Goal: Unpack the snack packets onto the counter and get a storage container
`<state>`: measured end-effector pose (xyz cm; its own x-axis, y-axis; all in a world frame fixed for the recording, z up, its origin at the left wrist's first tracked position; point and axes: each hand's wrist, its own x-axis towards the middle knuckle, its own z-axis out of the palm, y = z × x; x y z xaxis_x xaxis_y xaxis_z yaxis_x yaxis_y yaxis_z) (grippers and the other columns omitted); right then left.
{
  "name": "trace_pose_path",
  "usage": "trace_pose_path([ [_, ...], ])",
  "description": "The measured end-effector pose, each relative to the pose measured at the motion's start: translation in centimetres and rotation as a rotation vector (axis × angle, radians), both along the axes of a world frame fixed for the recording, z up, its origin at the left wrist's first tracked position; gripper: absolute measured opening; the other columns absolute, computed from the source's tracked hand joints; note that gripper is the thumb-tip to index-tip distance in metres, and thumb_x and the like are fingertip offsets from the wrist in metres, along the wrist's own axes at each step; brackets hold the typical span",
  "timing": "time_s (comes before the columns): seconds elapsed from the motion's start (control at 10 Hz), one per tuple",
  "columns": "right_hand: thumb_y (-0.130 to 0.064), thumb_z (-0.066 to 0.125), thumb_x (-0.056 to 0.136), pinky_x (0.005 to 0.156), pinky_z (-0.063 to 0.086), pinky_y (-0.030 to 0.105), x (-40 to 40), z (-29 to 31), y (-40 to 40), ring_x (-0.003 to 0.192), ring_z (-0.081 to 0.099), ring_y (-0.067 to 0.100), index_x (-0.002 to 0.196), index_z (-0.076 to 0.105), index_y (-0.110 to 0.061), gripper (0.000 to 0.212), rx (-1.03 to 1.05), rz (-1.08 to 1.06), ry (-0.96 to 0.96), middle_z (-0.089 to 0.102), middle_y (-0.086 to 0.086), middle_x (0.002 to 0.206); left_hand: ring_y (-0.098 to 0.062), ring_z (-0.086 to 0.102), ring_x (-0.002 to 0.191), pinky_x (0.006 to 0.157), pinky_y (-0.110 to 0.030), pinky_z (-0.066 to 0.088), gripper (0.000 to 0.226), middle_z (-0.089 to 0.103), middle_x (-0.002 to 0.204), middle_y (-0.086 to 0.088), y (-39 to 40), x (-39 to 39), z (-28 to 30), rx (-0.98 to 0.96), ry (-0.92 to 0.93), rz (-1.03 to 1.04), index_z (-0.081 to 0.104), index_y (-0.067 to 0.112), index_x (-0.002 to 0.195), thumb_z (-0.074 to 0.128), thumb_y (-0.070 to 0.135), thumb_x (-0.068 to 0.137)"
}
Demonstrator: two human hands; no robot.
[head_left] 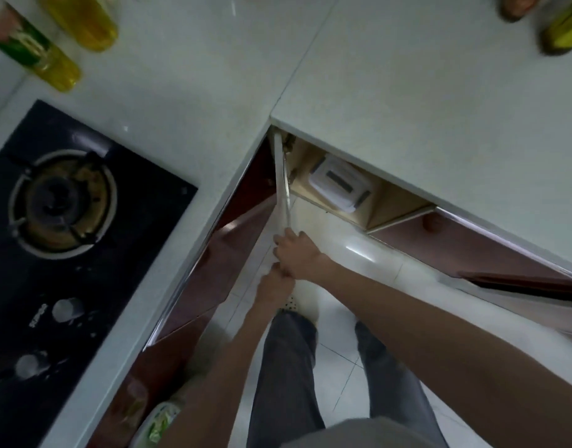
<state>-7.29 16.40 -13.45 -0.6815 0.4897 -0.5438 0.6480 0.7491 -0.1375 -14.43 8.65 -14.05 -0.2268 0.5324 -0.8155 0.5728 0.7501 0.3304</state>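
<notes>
The storage container, white with a clear lid and dark clips, sat inside the open cabinet under the corner of the table, on the pale wooden shelf, partly hidden by the table's edge. The cabinet door stood swung out edge-on toward the camera, its hinges visible near the top.

Both hands met at the free edge of that door. The right hand had its grip curled round the door's edge, knuckles up. The left hand was just below it and touching it, with its grip closed as well; the blur made it hard to see, but it appeared to pinch the same door edge. Both bare forearms reached down from the bottom of the view.

Dark red cabinet fronts ran beneath the table on either side of the corner. To the left, a black glass gas hob was set into the table, with a round burner and two pale knobs. Two bottles of yellow oil stood at the upper left, and another bottle at the upper right. The person's legs in grey trousers stood on the white tiled floor, and a green and white packet lay at the lower left, too blurred to read.
</notes>
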Motion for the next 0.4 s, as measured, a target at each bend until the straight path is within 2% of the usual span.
trace_pose_path([
  [0.1,-0.028,0.049,0.091,0.098,0.034,0.042,4.5,0.8,1.0,0.13,0.033,0.027,0.128,0.053,-0.015,0.039,0.067,-0.067,-0.176,0.049,0.004,0.133,-0.025,0.061,0.096,0.083,-0.04,0.052,0.032,0.064,0.117,-0.014,2.3,3.7,2.2,-0.052,-0.26,-0.135,0.056,0.009,0.124,0.051,0.012,0.092],
  [0.2,-0.039,0.05,0.089,0.1,0.036,0.042,9.9,3.5,2.4,0.131,0.034,0.026,0.129,0.052,-0.016,0.046,0.058,-0.269,-0.324,0.052,0.006,0.132,-0.016,0.059,0.089,0.073,-0.032,0.052,0.042,0.062,0.122,-0.009,5.2,6.2,5.5,0.001,-0.406,-0.319,0.054,0.014,0.131,0.051,0.008,0.09],
  [0.3,-0.025,0.052,0.089,0.095,0.046,0.039,15.0,8.2,4.4,0.123,0.047,0.027,0.116,0.062,-0.009,0.032,-0.116,-0.6,-0.218,0.059,0.012,0.124,-0.013,0.064,0.083,0.063,-0.025,0.049,0.037,0.065,0.12,-0.005,8.1,7.0,9.5,0.171,-0.415,-0.31,0.056,0.019,0.128,0.05,0.013,0.092],
  [0.4,-0.012,0.053,0.084,0.081,0.053,0.03,20.7,14.7,5.2,0.099,0.066,0.026,0.1,0.073,-0.011,0.026,-0.325,-0.809,-0.006,0.071,0.011,0.105,-0.009,0.062,0.057,0.042,-0.021,0.043,0.023,0.07,0.107,-0.013,9.6,7.0,13.6,0.408,-0.441,-0.08,0.061,0.014,0.11,0.05,0.006,0.092],
])
